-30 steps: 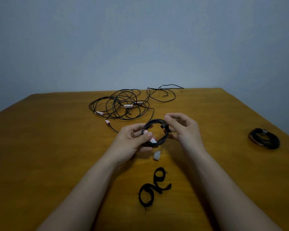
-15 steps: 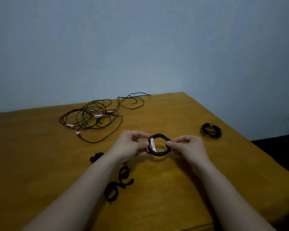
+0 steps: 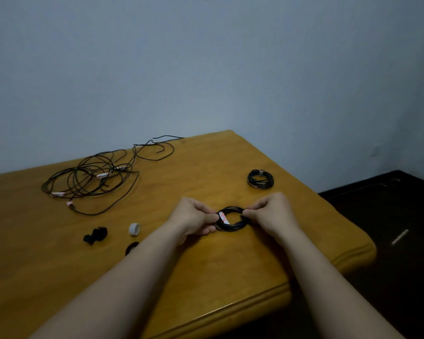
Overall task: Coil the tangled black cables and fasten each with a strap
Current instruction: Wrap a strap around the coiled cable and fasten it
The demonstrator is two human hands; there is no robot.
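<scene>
Coiled cable point(image 3: 231, 228) pinched by left hand point(image 3: 192, 217) and right hand point(image 3: 271, 214) fingers point(image 3: 255, 208).

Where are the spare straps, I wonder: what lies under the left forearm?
Part of a black strap shows at the left forearm edge; the rest is hidden beneath it.

The light is dim, cool and even. Faint, soft shadows lie on the wooden table point(image 3: 230, 277) beside the forearms point(image 3: 132, 277). The floor point(image 3: 389, 216) at the right is almost black. The coiled cable point(image 3: 231, 227) looks soft, its strands merging. The wide lens bends the table edges.
</scene>
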